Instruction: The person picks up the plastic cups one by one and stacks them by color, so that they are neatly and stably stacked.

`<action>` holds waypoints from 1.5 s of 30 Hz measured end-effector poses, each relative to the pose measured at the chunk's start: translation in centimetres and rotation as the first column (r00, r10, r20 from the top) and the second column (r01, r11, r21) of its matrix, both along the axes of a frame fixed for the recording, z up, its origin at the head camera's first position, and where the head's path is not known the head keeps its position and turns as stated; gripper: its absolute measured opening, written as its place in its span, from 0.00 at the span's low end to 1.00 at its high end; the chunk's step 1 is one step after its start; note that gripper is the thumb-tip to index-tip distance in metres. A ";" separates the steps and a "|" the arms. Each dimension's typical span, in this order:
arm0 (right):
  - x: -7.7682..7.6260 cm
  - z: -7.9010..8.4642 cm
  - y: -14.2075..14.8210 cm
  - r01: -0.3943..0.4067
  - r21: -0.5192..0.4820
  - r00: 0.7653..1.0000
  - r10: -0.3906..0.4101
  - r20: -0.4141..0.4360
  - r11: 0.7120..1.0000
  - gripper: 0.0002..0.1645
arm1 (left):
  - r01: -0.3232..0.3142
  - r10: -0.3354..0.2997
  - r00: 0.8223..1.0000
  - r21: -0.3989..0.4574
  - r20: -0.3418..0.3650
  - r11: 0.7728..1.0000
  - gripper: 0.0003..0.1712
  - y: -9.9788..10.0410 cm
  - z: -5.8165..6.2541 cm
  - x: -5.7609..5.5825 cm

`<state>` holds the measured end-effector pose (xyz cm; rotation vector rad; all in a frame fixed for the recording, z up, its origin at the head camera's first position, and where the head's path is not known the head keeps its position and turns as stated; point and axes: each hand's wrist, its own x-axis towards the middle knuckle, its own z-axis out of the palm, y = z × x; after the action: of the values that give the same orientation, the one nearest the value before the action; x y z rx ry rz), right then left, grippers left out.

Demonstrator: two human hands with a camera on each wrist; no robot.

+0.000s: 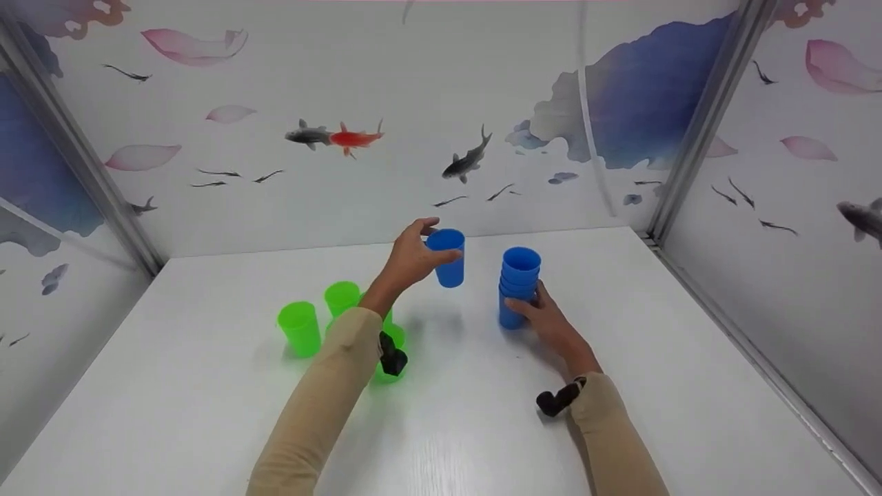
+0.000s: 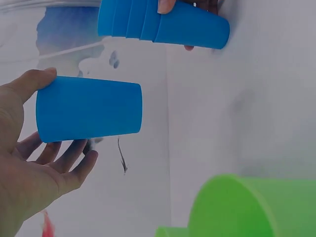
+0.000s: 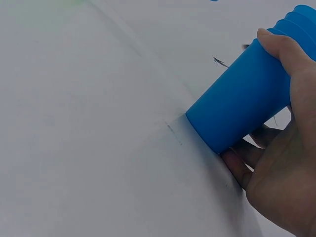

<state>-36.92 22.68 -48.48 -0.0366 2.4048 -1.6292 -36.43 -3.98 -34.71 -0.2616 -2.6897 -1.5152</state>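
My left hand grips a single blue cup near its rim, thumb on one side and fingers on the other. The cup is held upright above the white table. To its right, a stack of several nested blue cups stands on the table. Around the lower part of that stack my right hand curls, its thumb across the front. In the left wrist view the single cup shows apart from the stack. The right wrist view shows the stack's base at the tabletop.
Several green cups stand on the white table at the left, some hidden behind my left forearm. Walls printed with fish and petals enclose the table at the back and sides. Black wrist cameras sit on both sleeves.
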 end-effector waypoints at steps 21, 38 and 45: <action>0.0 0.2 -0.3 0.008 -0.039 1.000 -0.008 -0.001 0.999 0.72 | 0.078 -0.074 0.992 0.042 -0.100 0.996 0.46 5.5 3.4 0.5; 0.1 0.2 -0.4 0.018 -0.015 1.000 -0.018 0.013 1.000 0.74 | 0.093 -0.074 0.984 0.110 -0.162 0.990 0.45 8.8 2.9 0.4; 0.1 0.4 -0.3 0.021 -0.022 1.000 -0.020 0.014 1.000 0.73 | 0.117 -0.085 0.978 0.167 -0.188 0.979 0.43 9.4 2.4 0.4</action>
<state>-36.79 22.35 -48.12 -0.0049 2.3848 -1.6601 -36.01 5.40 -32.31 -0.5080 -2.4189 -1.6578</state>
